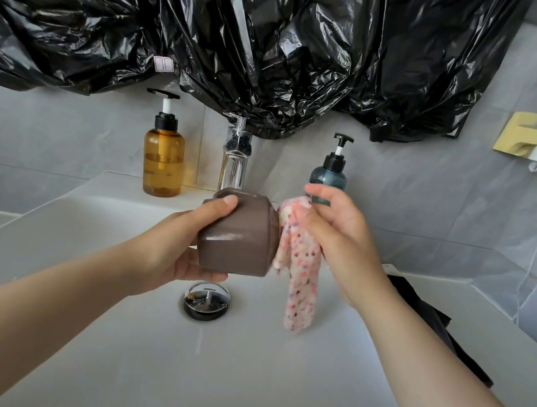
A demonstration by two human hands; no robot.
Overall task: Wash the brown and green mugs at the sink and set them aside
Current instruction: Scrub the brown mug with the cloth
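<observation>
Left hand (pixel 183 246) reaching in from lower left over the white sink (pixel 100 249), grip closed around the brown mug (pixel 238 240), thumb on top, fingers underneath, mug tipped on its side with its mouth turned right, held in the air above the chrome drain (pixel 206 301) and in front of the tap (pixel 235 158). Right hand (pixel 335 232) coming in from lower right, wrist bent, grip pinching a speckled pink cloth (pixel 296 268) pressed against the mug's rim, loose end hanging down. Amber pump bottle (pixel 163 158) and teal pump bottle (pixel 330 174) upright on the back ledge either side of the tap; green mug not seen.
</observation>
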